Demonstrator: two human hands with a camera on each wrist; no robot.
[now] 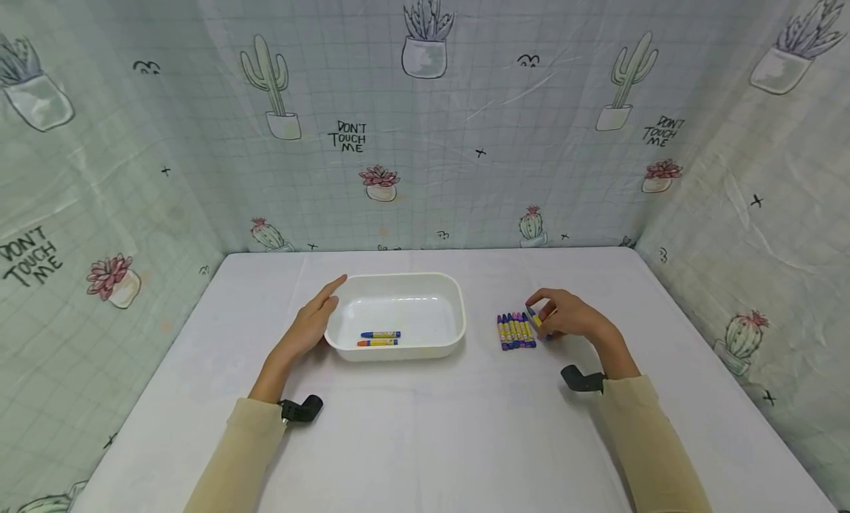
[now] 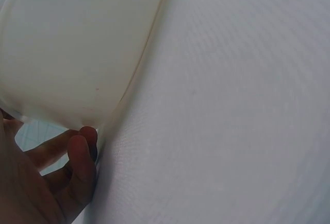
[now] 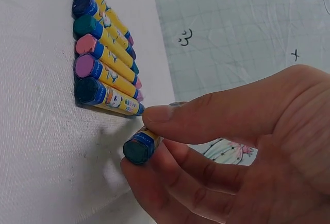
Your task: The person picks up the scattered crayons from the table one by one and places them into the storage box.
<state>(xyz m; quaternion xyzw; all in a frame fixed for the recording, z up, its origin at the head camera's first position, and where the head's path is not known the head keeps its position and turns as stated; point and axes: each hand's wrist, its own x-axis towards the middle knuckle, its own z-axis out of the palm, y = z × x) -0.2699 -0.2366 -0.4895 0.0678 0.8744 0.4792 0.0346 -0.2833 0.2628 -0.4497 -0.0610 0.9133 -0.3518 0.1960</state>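
At the left end of a white tray (image 1: pixel 398 353), my left hand (image 1: pixel 311 325) rests against the outer wall, its fingers loosely bent. The left wrist view shows fingertips (image 2: pixel 81 149) at the tray's lower corner. Two crayons, one blue (image 1: pixel 381 334) and one orange (image 1: pixel 378 343), lie side by side inside the tray. On the right, my right hand (image 1: pixel 567 314) pinches a dark teal crayon (image 3: pixel 138 151) between thumb and fingers, tilted. Right beside it lies a neat row of several crayons (image 1: pixel 516 331) with yellow-and-blue wrappers; purple, blue, green and pink ends (image 3: pixel 87 44) show in the right wrist view.
A white cloth (image 1: pixel 412 439) covers the table. Cloth walls (image 1: pixel 438 144) printed with potted cacti enclose the back and both sides. A black wrist camera sits on the left wrist (image 1: pixel 302 409) and another on the right wrist (image 1: pixel 581 379).
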